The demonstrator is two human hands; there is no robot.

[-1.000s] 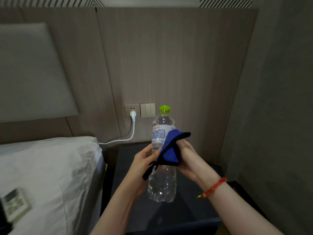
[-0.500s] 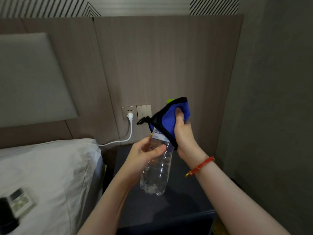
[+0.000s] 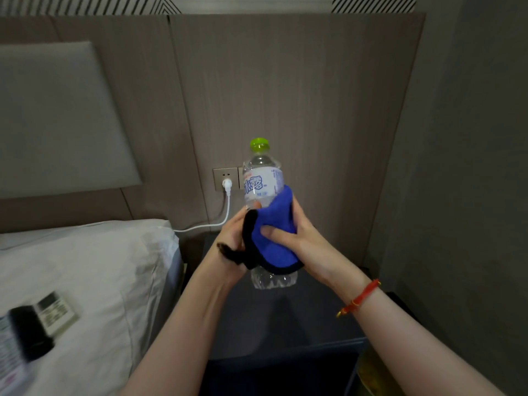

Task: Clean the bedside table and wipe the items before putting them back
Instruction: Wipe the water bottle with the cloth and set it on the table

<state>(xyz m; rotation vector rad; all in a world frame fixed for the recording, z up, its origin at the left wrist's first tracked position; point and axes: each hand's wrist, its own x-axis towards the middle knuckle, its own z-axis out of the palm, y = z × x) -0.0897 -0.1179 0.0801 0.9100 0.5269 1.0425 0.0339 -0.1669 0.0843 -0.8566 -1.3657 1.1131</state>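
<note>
Blue cloth point(image 3: 275, 232) is being squeezed round the bottle point(image 3: 261, 184) by the right hand point(image 3: 303, 247), fingers curled tight. From the other side, the bottle's being gripped by the left hand point(image 3: 231, 247), held upright above the table point(image 3: 285, 324).

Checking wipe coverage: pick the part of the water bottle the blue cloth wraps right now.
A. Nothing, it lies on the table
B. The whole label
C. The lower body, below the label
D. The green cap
C: the right hand presses the blue cloth round the water bottle below its label; cap and label show bare.
</note>
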